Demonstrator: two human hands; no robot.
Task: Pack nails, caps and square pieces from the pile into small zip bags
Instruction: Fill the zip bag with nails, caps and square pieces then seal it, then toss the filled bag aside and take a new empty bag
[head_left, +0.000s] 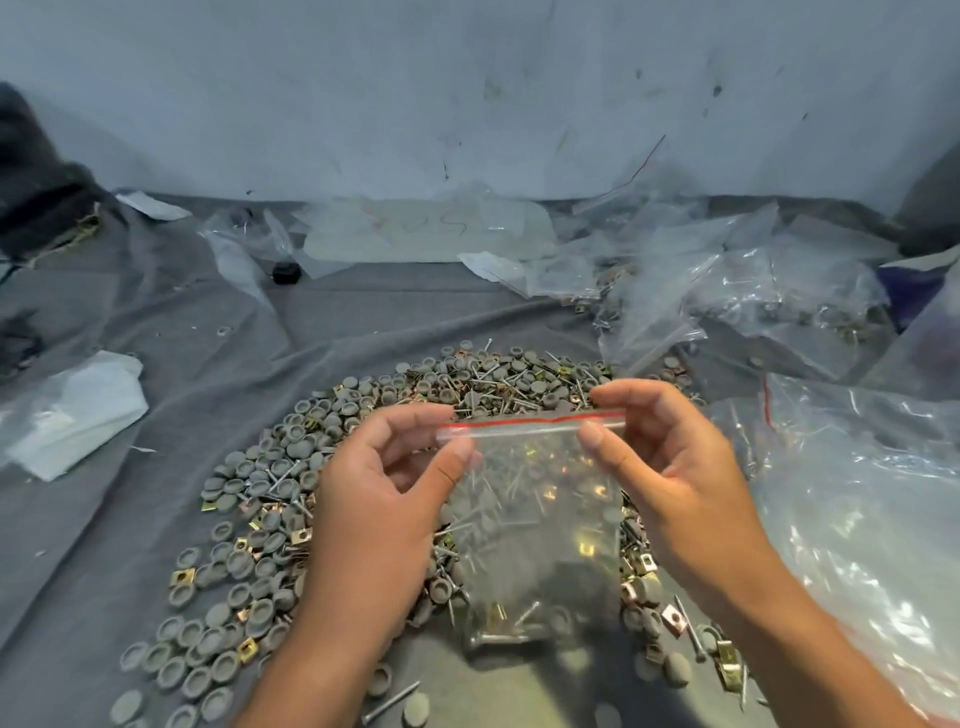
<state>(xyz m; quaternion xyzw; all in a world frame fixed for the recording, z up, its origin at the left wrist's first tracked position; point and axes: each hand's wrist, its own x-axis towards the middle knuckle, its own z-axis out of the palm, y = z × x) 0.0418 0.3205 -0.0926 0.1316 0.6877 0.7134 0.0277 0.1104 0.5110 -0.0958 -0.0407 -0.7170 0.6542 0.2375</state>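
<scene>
Sealing step, by my reading. Left hand (384, 499) and right hand (670, 467) each grip the zip bag (535, 525) in a pinch at its red-lined top, above the pile (270, 488) — contents settled low. Next: press the seal end to end.

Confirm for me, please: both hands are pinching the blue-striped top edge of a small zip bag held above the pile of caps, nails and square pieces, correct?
Not quite: the stripe along the top of the small zip bag is red, not blue, as the head view shows. The rest stands: the left hand and right hand both pinch that top edge, and the bag hangs above the pile of caps, nails and square pieces.
</scene>
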